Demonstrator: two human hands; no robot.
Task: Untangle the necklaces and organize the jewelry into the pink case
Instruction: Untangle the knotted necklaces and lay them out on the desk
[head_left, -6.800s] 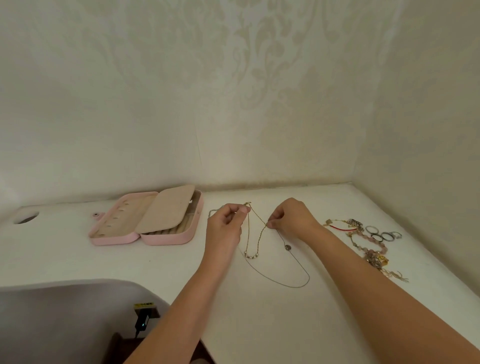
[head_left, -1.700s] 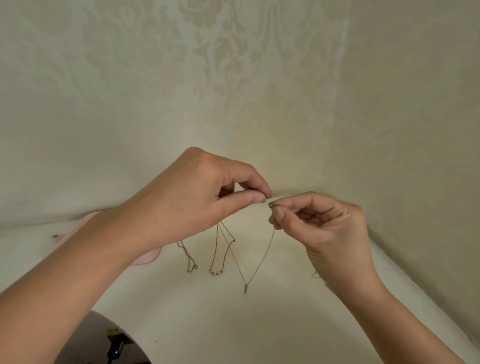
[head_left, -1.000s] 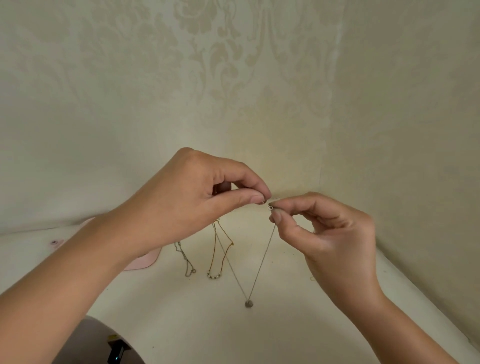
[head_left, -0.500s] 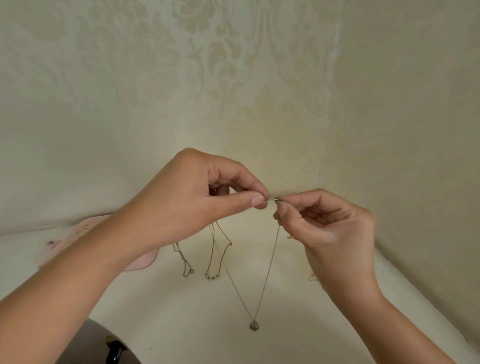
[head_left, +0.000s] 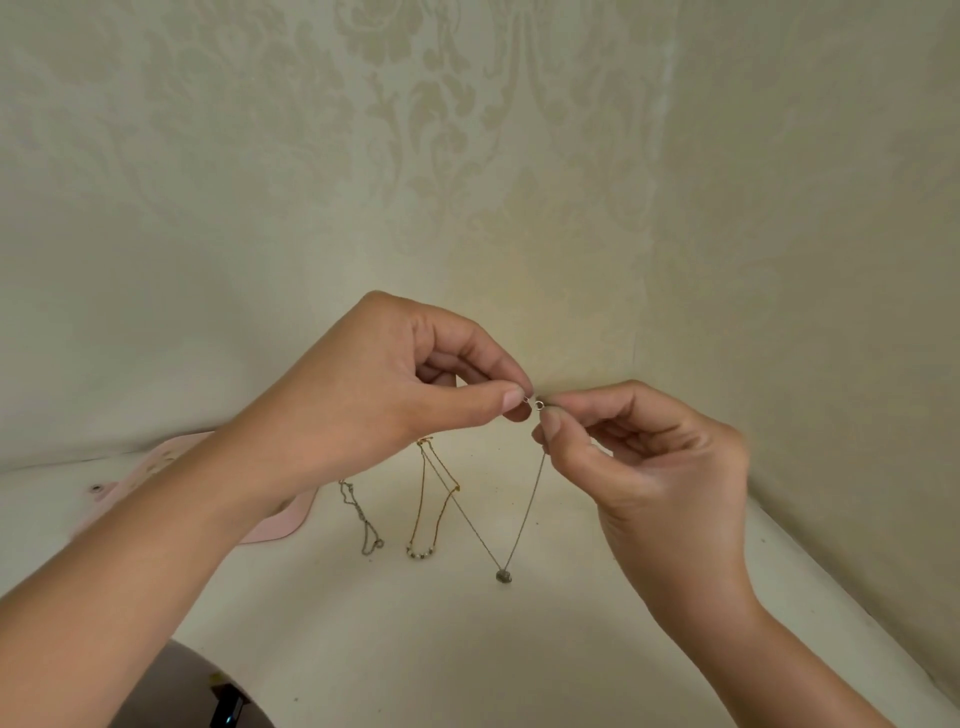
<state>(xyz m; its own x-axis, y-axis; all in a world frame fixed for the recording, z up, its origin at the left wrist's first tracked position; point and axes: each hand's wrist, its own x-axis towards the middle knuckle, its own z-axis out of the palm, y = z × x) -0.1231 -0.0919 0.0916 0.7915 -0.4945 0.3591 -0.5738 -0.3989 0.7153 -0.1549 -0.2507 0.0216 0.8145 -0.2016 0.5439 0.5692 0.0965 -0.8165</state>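
Left hand (head_left: 363, 395) and right hand (head_left: 654, 467) each pinch an end of the chain (head_left: 524, 512). Pendant (head_left: 503, 575) hangs low. Case (head_left: 171, 462) lies behind the left arm.

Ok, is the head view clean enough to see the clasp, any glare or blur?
Head view: soft, even light, no glare; the clasp between left hand and right hand is sharp but tiny; the pendant necklace chain reads faint against the pale table; wide-angle bend curves the table edge.

both hands (head_left: 395, 395) pinch silver necklace (head_left: 524, 514) ends, pendant dangling
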